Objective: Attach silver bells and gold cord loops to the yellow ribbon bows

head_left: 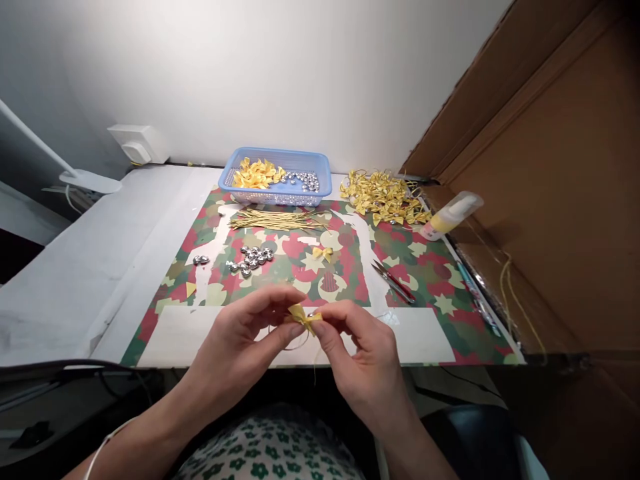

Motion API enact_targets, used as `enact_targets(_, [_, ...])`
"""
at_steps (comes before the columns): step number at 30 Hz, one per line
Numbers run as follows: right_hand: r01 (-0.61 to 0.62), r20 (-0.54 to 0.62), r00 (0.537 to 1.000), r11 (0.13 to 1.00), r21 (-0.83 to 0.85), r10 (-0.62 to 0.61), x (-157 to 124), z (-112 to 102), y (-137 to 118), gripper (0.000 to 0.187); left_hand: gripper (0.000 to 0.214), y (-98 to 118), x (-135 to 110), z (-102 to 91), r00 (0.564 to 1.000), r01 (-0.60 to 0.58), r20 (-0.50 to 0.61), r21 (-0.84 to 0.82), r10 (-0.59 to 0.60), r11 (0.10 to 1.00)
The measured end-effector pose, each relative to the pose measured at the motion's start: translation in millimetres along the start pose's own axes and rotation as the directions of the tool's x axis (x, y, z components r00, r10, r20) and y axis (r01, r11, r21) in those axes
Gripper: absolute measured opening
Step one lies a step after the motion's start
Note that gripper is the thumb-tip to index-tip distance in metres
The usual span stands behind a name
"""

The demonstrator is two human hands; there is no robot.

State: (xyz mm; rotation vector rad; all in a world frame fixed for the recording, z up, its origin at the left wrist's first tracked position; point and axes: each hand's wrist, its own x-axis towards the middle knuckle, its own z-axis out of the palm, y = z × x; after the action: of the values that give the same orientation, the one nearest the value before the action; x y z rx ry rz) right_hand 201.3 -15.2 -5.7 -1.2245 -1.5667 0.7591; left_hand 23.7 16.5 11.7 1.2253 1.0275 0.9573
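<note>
- Two hands meet at the near table edge: left hand (240, 337) and right hand (360, 353) both pinch one small yellow bow (303, 317) between fingertips.
- Thin gold cord (300, 345) loops below the bow.
- Silver bells (253, 259), scissors (393, 280) and gold ties (275, 220) lie on the patterned mat (425, 267).
- Blue basket (280, 175) stands farther back.

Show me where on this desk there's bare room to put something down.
The white tabletop left of the patterned mat is bare. So is the pale strip at the mat's near edge, right of the right hand, which pinches a yellow bow. Crowded: mid-mat, with silver beads, gold strings, scissors and the blue basket.
</note>
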Motion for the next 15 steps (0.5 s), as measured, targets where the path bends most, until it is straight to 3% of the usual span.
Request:
enact_targets(4, [0.019, -0.193, 0.981, 1.000, -0.010, -0.020, -2, 13, 7, 0.011, 0.020, -1, -4, -0.1, 0.996, 0.084, -0.023, -0.177, -0.089, 0.981])
enact_targets(7, [0.178, -0.287, 0.928, 0.960, -0.214, -0.236, -6, 21, 15, 0.020, 0.018, -5, -9, 1.6, 0.980, 0.188, -0.002, -0.281, -0.197, 0.941])
enact_targets(10, [0.353, -0.208, 0.870, 0.859, -0.371, -0.447, -8, 24, 17, 0.038, 0.018, -8, -12, 3.9, 0.971, 0.231, 0.020, -0.338, -0.238, 0.912])
enact_targets(15, [0.469, -0.036, 0.861, 0.818, -0.333, -0.507, -11, 19, 15, 0.044, 0.027, -12, -9, 2.0, 0.985, 0.156, -0.001, -0.390, -0.170, 0.907])
